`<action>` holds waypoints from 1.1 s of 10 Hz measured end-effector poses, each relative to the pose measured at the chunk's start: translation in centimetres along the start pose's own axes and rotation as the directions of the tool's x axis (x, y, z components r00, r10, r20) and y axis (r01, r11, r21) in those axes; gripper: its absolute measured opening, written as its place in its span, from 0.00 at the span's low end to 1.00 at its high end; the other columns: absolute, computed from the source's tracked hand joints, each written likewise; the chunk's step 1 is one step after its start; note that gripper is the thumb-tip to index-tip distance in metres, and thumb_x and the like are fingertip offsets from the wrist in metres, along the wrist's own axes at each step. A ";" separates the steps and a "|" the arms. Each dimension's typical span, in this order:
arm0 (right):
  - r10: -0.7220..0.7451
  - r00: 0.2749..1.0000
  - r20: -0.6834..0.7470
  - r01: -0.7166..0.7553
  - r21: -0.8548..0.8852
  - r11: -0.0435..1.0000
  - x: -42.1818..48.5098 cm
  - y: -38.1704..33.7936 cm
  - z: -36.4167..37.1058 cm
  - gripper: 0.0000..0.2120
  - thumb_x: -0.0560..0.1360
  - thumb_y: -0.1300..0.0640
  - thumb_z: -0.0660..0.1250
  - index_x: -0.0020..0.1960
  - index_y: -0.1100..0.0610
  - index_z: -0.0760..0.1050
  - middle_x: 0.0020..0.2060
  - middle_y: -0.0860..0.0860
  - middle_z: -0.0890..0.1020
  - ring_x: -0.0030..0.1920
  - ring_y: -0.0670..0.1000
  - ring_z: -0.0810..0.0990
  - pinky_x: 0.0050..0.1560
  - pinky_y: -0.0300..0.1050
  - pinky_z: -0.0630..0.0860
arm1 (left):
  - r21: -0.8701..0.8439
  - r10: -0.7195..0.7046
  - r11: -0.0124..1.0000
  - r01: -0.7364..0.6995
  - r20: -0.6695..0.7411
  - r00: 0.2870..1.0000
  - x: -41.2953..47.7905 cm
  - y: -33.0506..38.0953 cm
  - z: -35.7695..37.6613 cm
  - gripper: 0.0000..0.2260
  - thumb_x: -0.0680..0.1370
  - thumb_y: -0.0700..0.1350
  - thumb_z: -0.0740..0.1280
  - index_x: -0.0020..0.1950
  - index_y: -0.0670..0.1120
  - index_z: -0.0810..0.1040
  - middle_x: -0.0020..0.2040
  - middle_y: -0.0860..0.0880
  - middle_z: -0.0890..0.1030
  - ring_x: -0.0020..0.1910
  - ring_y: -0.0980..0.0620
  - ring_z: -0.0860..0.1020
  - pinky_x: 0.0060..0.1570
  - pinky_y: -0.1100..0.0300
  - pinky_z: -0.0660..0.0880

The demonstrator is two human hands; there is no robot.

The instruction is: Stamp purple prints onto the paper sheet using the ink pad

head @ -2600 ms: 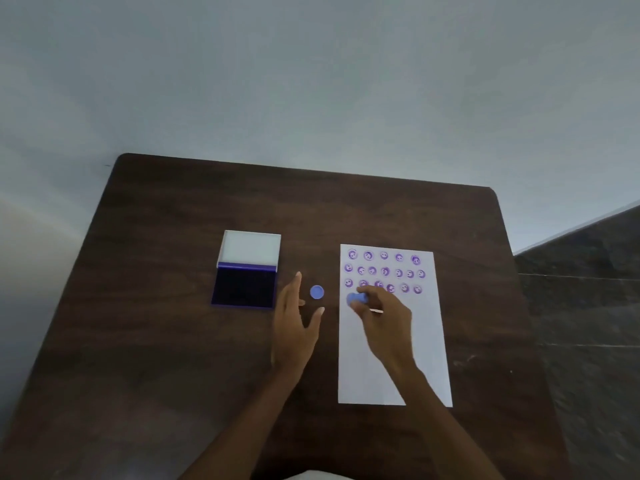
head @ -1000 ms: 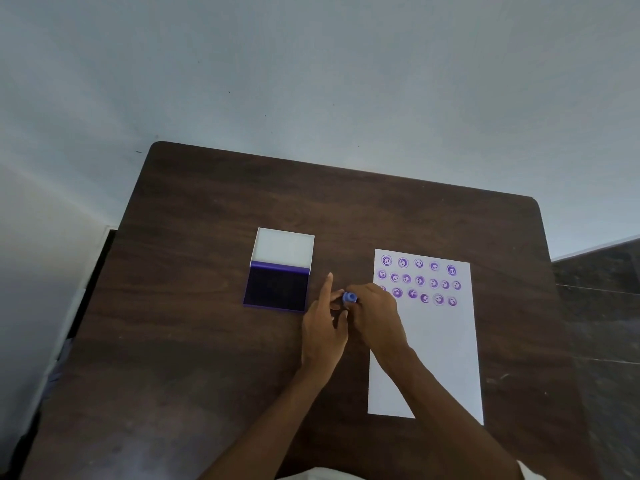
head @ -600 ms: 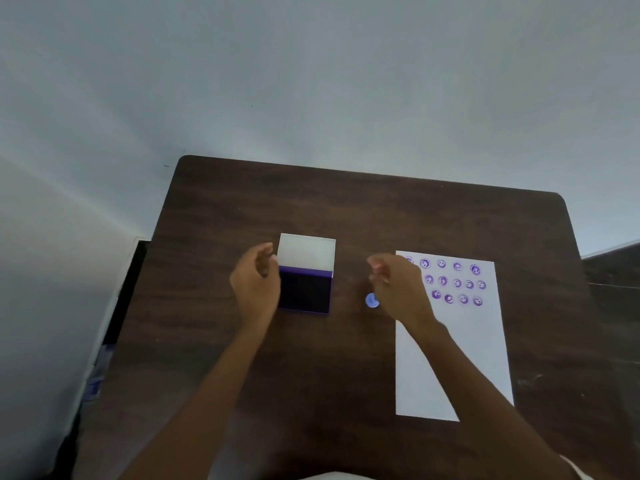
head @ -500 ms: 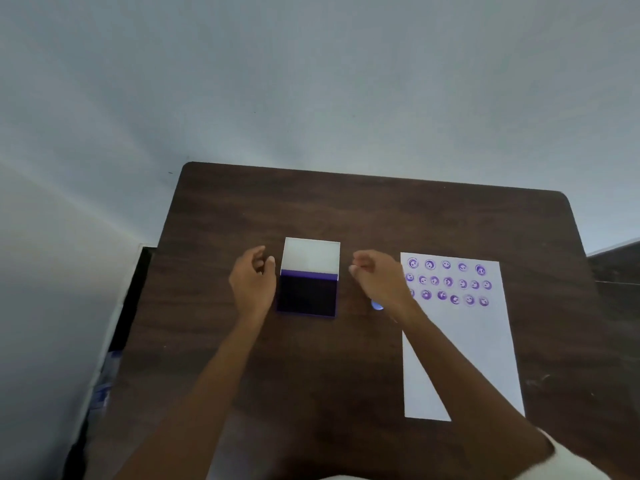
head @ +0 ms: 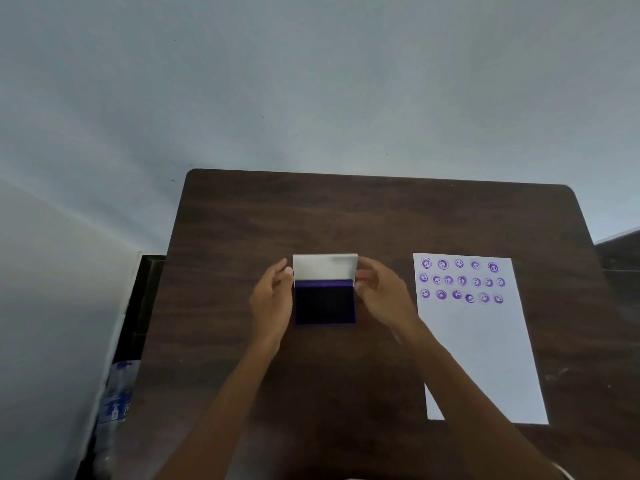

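Observation:
The open ink pad (head: 325, 304) lies in the middle of the table, its dark purple surface showing. Its white lid (head: 325, 266) is tilted up at the far side. My left hand (head: 272, 301) pinches the lid's left edge and my right hand (head: 381, 296) pinches its right edge. To the right lies the white paper sheet (head: 485, 358), with three rows of round purple prints (head: 460, 280) across its top. The small blue stamp is not visible; my right hand and forearm cover the spot beside the paper.
The dark wooden table (head: 346, 220) stands against a pale wall. A plastic bottle (head: 116, 400) stands on the floor beside the table's left edge. The lower half of the paper is blank.
My right hand set the stamp down between pad and paper. Both hands then moved to the ink pad and closed on the lid's two sides; the lid now stands more upright.

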State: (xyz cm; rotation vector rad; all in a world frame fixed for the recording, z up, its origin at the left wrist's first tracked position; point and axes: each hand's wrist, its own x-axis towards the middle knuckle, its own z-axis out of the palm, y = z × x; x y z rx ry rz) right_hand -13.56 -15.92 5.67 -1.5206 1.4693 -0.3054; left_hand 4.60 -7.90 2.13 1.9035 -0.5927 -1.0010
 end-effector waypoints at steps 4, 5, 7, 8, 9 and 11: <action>-0.160 0.981 -0.111 0.122 -0.286 0.950 -5.9 6.0 4.9 0.20 0.78 0.61 0.63 0.69 0.57 0.69 0.65 0.53 0.75 0.65 0.49 0.72 0.64 0.38 0.68 | 0.344 0.334 0.870 -0.353 0.117 0.935 -4.9 -6.8 -0.6 0.18 0.80 0.41 0.69 0.70 0.45 0.76 0.69 0.52 0.76 0.70 0.58 0.72 0.69 0.75 0.61; -0.250 0.961 -0.120 0.190 -0.374 0.908 -5.9 6.5 5.3 0.20 0.77 0.58 0.66 0.68 0.57 0.71 0.65 0.52 0.76 0.65 0.49 0.72 0.62 0.37 0.67 | 0.408 0.426 0.797 -0.445 0.142 0.894 -4.4 -8.2 -0.7 0.21 0.77 0.37 0.71 0.70 0.44 0.76 0.69 0.49 0.77 0.69 0.54 0.73 0.71 0.69 0.64; -0.281 0.955 -0.096 0.193 -0.521 0.832 -5.1 7.1 5.7 0.19 0.75 0.59 0.68 0.66 0.57 0.74 0.61 0.53 0.80 0.63 0.50 0.74 0.58 0.43 0.76 | 0.480 0.524 0.700 -0.530 0.159 0.837 -3.3 -9.1 -0.5 0.19 0.76 0.37 0.71 0.68 0.42 0.77 0.68 0.53 0.75 0.66 0.54 0.73 0.65 0.57 0.72; -0.278 0.956 -0.089 0.200 -0.495 0.845 -5.2 6.8 5.1 0.19 0.77 0.57 0.66 0.67 0.56 0.72 0.64 0.53 0.78 0.65 0.50 0.73 0.61 0.45 0.75 | 0.523 0.530 0.663 -0.535 0.176 0.830 -3.7 -9.0 -0.6 0.20 0.79 0.42 0.69 0.71 0.44 0.75 0.71 0.49 0.75 0.69 0.54 0.70 0.66 0.52 0.75; -0.359 0.925 -0.123 0.236 -0.556 0.797 -6.4 6.2 4.2 0.21 0.78 0.52 0.64 0.70 0.55 0.69 0.69 0.52 0.73 0.70 0.51 0.68 0.65 0.47 0.73 | 0.581 0.556 0.598 -0.552 0.195 0.808 -4.8 -7.7 -0.6 0.24 0.81 0.47 0.67 0.77 0.46 0.68 0.78 0.46 0.66 0.77 0.50 0.62 0.69 0.56 0.67; -0.429 0.902 -0.055 0.271 -0.701 0.659 -7.1 6.5 1.5 0.36 0.77 0.38 0.56 0.77 0.52 0.48 0.78 0.51 0.50 0.77 0.52 0.43 0.76 0.53 0.52 | 0.740 0.590 0.326 -0.588 0.327 0.739 -5.8 -4.2 1.6 0.34 0.81 0.61 0.55 0.82 0.46 0.52 0.82 0.45 0.52 0.82 0.46 0.48 0.78 0.47 0.54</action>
